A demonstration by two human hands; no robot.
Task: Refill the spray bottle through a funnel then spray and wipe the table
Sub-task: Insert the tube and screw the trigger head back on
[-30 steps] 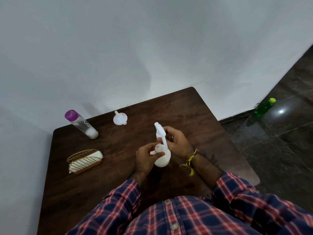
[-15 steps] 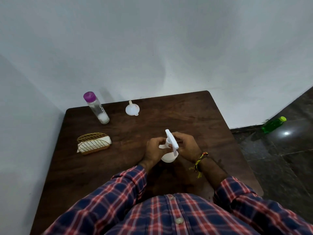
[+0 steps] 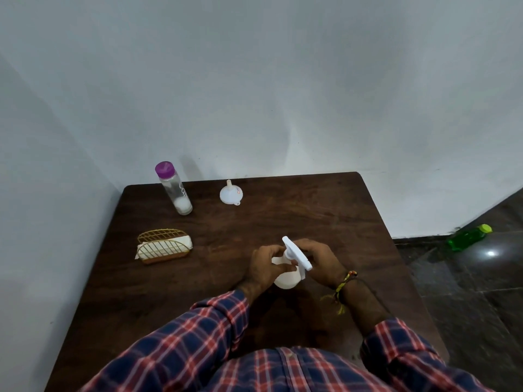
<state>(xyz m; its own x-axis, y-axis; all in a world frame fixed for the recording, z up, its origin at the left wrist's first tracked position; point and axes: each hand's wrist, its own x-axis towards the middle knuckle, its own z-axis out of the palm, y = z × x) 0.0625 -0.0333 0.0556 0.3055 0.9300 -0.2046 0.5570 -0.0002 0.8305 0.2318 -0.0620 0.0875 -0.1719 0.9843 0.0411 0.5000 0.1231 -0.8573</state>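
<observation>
Furthest left on the dark brown wooden table [image 3: 325, 210] lies a gold wire napkin holder [image 3: 162, 246] with white napkins tucked inside it. Behind it, near the back edge, stands a clear cylindrical bottle with a purple cap [image 3: 173, 187], leaning a little in this wide view. To its right, well apart, a small white plastic funnel [image 3: 231, 194] rests on its wide mouth with the spout pointing up. Nearer the person, around the middle of the table, the left hand [image 3: 266, 265] is curled around the neck and shoulder of a white plastic spray bottle [image 3: 285, 275], whose round body sits between both hands, seemingly resting on the tabletop. The right hand [image 3: 319, 263], a coloured thread band on its wrist, is closed around the white trigger head [image 3: 297, 253] at the top of that bottle. Both sleeves are red and blue plaid. Far right, off the table, a green plastic bottle with a yellow-green cap [image 3: 468, 237] lies on the dark tiled floor [image 3: 481, 292] by the wall
</observation>
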